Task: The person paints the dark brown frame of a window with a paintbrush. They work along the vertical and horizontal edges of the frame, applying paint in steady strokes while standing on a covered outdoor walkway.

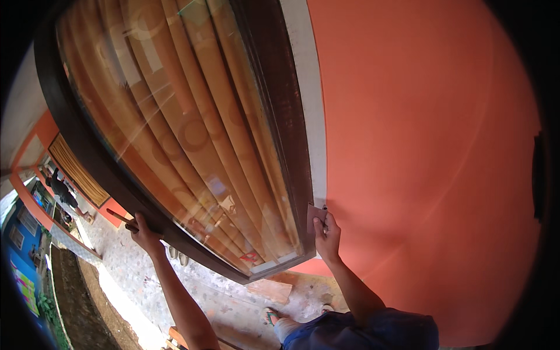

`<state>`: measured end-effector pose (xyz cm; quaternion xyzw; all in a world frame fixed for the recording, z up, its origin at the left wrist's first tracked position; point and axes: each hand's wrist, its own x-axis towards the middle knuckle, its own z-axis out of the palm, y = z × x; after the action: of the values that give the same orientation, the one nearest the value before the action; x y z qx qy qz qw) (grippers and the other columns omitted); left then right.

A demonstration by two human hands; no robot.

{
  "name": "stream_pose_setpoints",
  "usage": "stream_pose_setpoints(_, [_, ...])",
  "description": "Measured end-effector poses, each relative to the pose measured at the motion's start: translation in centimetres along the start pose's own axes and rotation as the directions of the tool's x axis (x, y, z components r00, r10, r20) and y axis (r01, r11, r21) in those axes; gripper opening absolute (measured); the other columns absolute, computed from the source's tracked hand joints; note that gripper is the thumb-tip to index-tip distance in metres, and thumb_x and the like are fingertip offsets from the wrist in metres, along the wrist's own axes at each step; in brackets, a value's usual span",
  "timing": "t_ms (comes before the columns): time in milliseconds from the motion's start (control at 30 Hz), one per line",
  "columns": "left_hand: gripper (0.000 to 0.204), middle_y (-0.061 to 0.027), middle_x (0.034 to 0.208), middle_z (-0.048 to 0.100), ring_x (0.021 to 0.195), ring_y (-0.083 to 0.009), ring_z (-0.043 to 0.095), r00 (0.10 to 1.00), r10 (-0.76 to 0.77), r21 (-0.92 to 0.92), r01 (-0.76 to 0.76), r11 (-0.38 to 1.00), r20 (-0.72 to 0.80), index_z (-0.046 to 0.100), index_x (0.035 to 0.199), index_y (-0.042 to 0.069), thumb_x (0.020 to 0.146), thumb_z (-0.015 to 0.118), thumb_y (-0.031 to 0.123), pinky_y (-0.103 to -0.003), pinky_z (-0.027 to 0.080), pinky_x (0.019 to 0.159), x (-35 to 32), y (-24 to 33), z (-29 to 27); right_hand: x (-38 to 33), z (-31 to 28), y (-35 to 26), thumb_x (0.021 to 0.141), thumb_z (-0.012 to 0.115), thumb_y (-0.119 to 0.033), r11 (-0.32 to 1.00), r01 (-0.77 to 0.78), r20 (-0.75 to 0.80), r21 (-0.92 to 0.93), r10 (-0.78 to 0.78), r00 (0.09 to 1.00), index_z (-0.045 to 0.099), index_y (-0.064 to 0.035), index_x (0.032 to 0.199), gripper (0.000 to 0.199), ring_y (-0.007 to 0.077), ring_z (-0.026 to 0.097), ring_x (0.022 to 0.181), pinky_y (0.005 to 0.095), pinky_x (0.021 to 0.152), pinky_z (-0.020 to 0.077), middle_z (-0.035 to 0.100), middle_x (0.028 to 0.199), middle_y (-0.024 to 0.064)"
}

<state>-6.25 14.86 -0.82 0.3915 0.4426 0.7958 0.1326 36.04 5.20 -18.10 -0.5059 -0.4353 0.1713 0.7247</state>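
Sandpaper [315, 213] sits pinned under your right hand [328, 234], a small brownish sheet pressed flat against the dark brown window frame [284, 116] near its lower corner. Your fingers lie spread over the sheet with the thumb beside it, so the hold is a flat press against the wood and not a closed fist. Just beyond your fingertips runs the white strip [312, 99] that borders the frame, and past that the orange wall [431, 151] spreads away to the right of your grip.

Your left hand [143, 232] is clamped on the opposite, outer edge of the same frame, fingers wrapped over the wood. A thin brown stick-like thing [119, 217] pokes out just beside that hand; whether you hold it or it belongs to the frame cannot be told.

Between your two hands lies the glass pane [175, 116], with tan patterned curtains [198, 151] hanging behind it. Below your right wrist, the speckled floor [233, 303] shows a reddish tile piece [269, 290] and your sandalled foot [269, 317]. Far off past your left hand, another person [61, 189] stands by the wall.
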Motion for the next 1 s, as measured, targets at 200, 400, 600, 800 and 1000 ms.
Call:
stream_pose_setpoints(200, [0.032, -0.0007, 0.08, 0.056, 0.069, -0.0096, 0.052, 1.0, -0.021, 0.079, 0.021, 0.997, -0.001, 0.057, 0.09, 0.004, 0.096, 0.067, 0.034, -0.027, 0.044, 0.06, 0.8, -1.3, -1.2, 5.9, 2.0, -6.5, 0.097, 0.058, -0.009, 0.971, 0.227, -0.093, -0.079, -0.234, 0.968, 0.057, 0.0032, 0.112, 0.019, 0.021, 0.063, 0.079, 0.0327, 0.071, 0.0489, 0.065, 0.089, 0.0141])
stream_pose_setpoints(400, [0.03, -0.0006, 0.078, 0.054, 0.069, -0.0096, 0.051, 0.999, 0.026, 0.085, -0.023, 0.996, -0.036, 0.054, 0.088, 0.004, 0.096, 0.067, 0.031, -0.028, 0.043, 0.062, -0.4, -0.6, -1.1, 8.2, 3.9, -8.9, 0.093, 0.064, -0.007, 0.914, 0.363, -0.112, -0.18, -0.386, 0.916, 0.059, 0.0018, 0.108, 0.018, 0.02, 0.06, 0.079, 0.0322, 0.072, 0.0482, 0.063, 0.091, 0.0108])
stream_pose_setpoints(600, [0.029, 0.0011, 0.077, 0.05, 0.07, -0.0094, 0.046, 0.999, -0.001, 0.03, 0.003, 1.0, -0.043, 0.051, 0.085, 0.006, 0.095, 0.068, 0.028, -0.028, 0.04, 0.064, -1.4, 0.6, -0.4, 11.2, 4.5, -10.1, 0.085, 0.07, 0.001, 0.888, 0.453, -0.111, -0.084, -0.46, 0.881, 0.061, 0.0014, 0.104, 0.021, 0.0251, 0.063, 0.082, 0.0344, 0.072, 0.0496, 0.064, 0.096, 0.0133])
stream_pose_setpoints(800, [0.029, 0.001, 0.077, 0.052, 0.07, -0.0087, 0.049, 0.996, 0.057, 0.079, -0.051, 0.996, -0.067, 0.053, 0.089, 0.006, 0.096, 0.068, 0.03, -0.027, 0.042, 0.064, -1.0, -0.8, -1.4, 15.7, 5.4, -15.8, 0.086, 0.065, 0.007, 0.767, 0.639, -0.091, -0.058, -0.641, 0.762, 0.065, 0.0011, 0.112, 0.027, 0.0257, 0.067, 0.089, 0.0345, 0.075, 0.0535, 0.066, 0.1, 0.0128])
stream_pose_setpoints(1000, [0.032, 0.0054, 0.072, 0.039, 0.067, -0.0069, 0.036, 0.992, 0.083, 0.063, -0.077, 0.995, -0.097, 0.048, 0.081, 0.009, 0.092, 0.072, 0.026, -0.027, 0.031, 0.061, -1.6, 0.8, -2.2, 19.5, 8.4, -19.1, 0.088, 0.064, 0.005, 0.648, 0.736, -0.084, -0.195, -0.759, 0.646, 0.064, 0.0018, 0.118, 0.03, 0.0268, 0.064, 0.093, 0.0349, 0.077, 0.0521, 0.062, 0.104, 0.0118])
